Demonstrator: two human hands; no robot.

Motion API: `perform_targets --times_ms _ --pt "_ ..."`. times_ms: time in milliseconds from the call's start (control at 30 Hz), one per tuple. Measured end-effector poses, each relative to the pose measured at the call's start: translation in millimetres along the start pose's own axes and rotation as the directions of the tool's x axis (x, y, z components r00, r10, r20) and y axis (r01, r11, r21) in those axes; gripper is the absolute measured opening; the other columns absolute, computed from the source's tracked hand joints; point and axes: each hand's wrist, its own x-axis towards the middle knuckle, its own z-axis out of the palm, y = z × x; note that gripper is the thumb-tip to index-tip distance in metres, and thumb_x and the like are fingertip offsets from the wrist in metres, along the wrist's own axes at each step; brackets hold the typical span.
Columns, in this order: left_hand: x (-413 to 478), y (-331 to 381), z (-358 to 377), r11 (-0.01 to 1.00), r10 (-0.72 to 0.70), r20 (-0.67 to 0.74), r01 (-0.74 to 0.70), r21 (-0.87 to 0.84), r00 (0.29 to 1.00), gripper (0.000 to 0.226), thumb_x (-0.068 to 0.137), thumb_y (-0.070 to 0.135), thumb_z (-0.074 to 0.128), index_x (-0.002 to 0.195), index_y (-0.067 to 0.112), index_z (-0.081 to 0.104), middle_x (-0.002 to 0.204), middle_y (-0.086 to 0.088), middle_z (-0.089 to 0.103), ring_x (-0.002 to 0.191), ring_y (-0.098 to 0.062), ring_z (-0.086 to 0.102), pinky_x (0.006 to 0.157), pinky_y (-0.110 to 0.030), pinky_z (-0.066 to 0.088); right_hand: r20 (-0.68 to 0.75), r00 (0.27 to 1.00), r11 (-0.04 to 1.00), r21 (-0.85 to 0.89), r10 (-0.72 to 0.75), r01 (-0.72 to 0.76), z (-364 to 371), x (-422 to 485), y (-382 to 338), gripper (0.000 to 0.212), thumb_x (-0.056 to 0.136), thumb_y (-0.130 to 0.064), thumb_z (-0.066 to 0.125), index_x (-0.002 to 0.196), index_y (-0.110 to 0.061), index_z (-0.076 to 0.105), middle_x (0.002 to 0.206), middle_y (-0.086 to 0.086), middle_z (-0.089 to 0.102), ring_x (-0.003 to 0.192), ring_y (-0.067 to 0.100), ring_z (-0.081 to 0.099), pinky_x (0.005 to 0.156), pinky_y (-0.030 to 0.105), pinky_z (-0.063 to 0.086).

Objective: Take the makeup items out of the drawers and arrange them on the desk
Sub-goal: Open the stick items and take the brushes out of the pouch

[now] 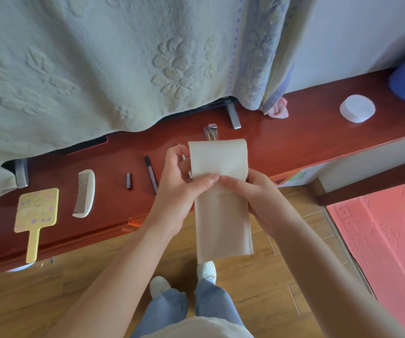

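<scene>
Hands met at the centre of the view, both bare forearms reaching up from below. The left hand [179,189] and the right hand [252,191] together held a long beige fabric pouch [223,215] upright above the near edge of the red-brown wooden surface [294,132]. The left thumb and the right fingers [230,182] pinched the pouch at the fold where its flap turned over, so both sets of fingers were closed on the cloth. The flap stood raised at the top, and the lower part hung down over the wooden floor [50,289]. The left hand's other fingers also seemed to grip thin white-tipped sticks [184,157] beside the flap; what they were could not be told. The pouch's contents were not visible.

Laid out on the surface to the left, well apart from each other, were a yellow hand mirror [35,213], a white comb [84,193], a small dark cap [128,181] and a dark slim pen-like tube [151,175]. Just behind the pouch lay a small clear packet [211,131]. Far to the right sat a round white pad [357,108]. A pale green embossed towel [86,64] draped down over the back of the surface.
</scene>
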Motion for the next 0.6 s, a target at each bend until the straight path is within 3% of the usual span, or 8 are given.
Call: perform_targets --times_ms 267,400,500,600 --pt "7.3 -5.1 -1.1 1.0 0.011 -0.028 -0.011 0.012 1.0 0.049 0.076 0.003 0.072 0.106 0.028 0.044 0.106 0.002 0.063 0.085 -0.001 0.065 0.063 -0.015 0.051 -0.13 0.991 0.999 -0.012 -0.037 0.035 3.5 3.8 6.5 0.044 0.072 -0.039 0.071 0.107 -0.012 0.065 0.101 0.007 0.072 0.092 0.025 0.069 0.08 0.039 0.056" --pt "19.3 -9.7 -3.9 0.997 0.031 -0.104 -0.038 -0.068 0.994 0.047 0.076 -0.002 0.069 0.106 0.024 0.043 0.099 0.005 0.066 0.086 -0.004 0.066 0.066 -0.016 0.052 -0.085 0.991 0.986 -0.12 0.107 -0.117 -6.5 0.0 22.5 0.052 0.066 -0.047 0.07 0.108 -0.017 0.064 0.1 0.004 0.071 0.092 0.021 0.068 0.078 0.039 0.057" --pt "31.0 -17.0 -10.9 0.997 0.008 -0.12 -0.018 -0.08 0.993 0.045 0.079 0.001 0.068 0.11 0.023 0.044 0.102 0.008 0.065 0.093 -0.004 0.064 0.071 -0.017 0.052 -0.054 0.989 0.988 -0.064 0.139 -0.142 -18.0 -8.7 35.9 0.037 0.074 -0.034 0.069 0.105 -0.014 0.063 0.089 -0.002 0.069 0.077 0.01 0.066 0.059 0.027 0.053" --pt "36.6 -28.1 -12.7 0.999 -0.037 -0.052 0.037 -0.005 0.998 0.048 0.083 0.009 0.067 0.122 0.025 0.043 0.121 0.007 0.059 0.107 -0.004 0.06 0.083 -0.024 0.053 -0.162 0.981 0.994 -0.003 0.106 -0.108 -31.4 -2.6 43.5 0.016 0.087 -0.018 0.062 0.102 -0.012 0.062 0.084 -0.003 0.067 0.073 0.008 0.062 0.053 0.022 0.049"
